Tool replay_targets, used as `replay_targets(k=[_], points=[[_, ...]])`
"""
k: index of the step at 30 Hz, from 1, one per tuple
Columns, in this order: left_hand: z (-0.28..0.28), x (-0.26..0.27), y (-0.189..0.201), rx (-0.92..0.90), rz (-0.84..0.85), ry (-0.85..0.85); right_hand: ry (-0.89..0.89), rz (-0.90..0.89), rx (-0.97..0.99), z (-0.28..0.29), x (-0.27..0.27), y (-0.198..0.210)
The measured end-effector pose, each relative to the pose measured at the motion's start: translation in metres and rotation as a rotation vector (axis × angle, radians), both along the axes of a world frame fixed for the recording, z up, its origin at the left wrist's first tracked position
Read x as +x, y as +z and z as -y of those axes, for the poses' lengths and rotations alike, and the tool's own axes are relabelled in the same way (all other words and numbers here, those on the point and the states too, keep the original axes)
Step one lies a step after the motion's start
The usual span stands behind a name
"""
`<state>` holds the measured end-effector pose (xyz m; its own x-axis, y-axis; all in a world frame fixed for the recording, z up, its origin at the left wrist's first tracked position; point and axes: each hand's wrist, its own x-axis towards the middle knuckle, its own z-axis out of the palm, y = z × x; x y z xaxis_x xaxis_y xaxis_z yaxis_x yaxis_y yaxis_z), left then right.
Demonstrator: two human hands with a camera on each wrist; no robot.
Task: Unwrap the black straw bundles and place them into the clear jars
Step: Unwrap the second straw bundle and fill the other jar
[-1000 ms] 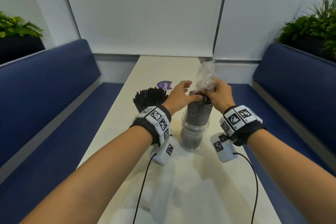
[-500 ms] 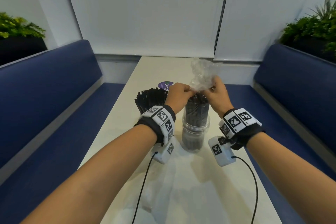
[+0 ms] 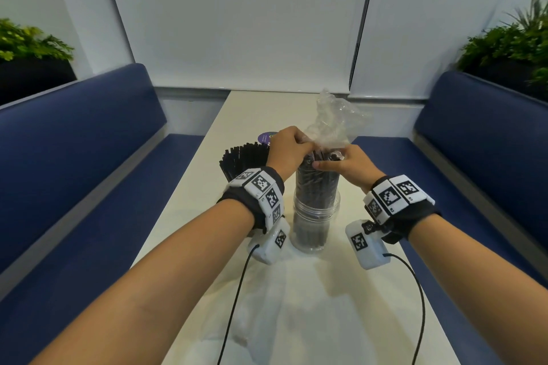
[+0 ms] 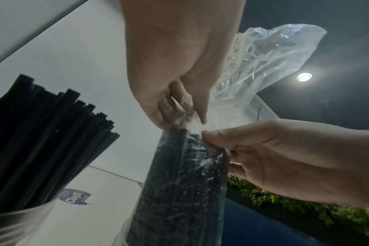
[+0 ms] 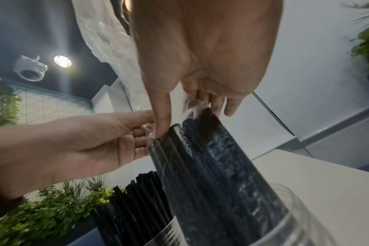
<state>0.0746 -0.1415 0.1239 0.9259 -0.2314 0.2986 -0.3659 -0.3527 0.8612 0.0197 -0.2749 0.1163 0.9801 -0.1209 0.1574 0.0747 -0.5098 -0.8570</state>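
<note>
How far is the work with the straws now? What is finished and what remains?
Done: one clear jar behind the left wrist already holds loose black straws. In hand: a second bundle stands in the near jar with its plastic wrap on; the left hand and the right hand both pinch the wrap at the bundle's top. Left: freeing this bundle from the wrap.

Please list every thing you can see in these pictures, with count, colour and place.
jars: two, clear, on the table; far one hidden by the left hand
wrapped straw bundle: one, black, standing in the near jar
loose straws: many, black, in the far jar
plastic wrap: one, clear, bunched above the bundle
sticker: one, purple, on the table
table: one, cream, between the benches
benches: two, blue, either side
plants: two, green, behind the benches
hands: left pinches the wrap, right pinches the wrap at the bundle's top
</note>
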Motion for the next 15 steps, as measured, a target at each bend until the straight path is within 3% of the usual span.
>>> replay_targets(k=[7, 12, 15], points=[[-0.0006, -0.0028, -0.0021, -0.026, -0.165, -0.209, -0.229, 0.228, 0.065, 0.0029, 0.0028, 0.0004], [-0.0064, -0.0022, -0.0053, 0.07, -0.17, -0.274, -0.172, 0.252, 0.065, -0.0002, 0.0073, 0.0019], [-0.0087, -0.0042, -0.0053, 0.015, -0.161, -0.255, -0.13, 0.262, 0.063, -0.0012, 0.0054, 0.002]])
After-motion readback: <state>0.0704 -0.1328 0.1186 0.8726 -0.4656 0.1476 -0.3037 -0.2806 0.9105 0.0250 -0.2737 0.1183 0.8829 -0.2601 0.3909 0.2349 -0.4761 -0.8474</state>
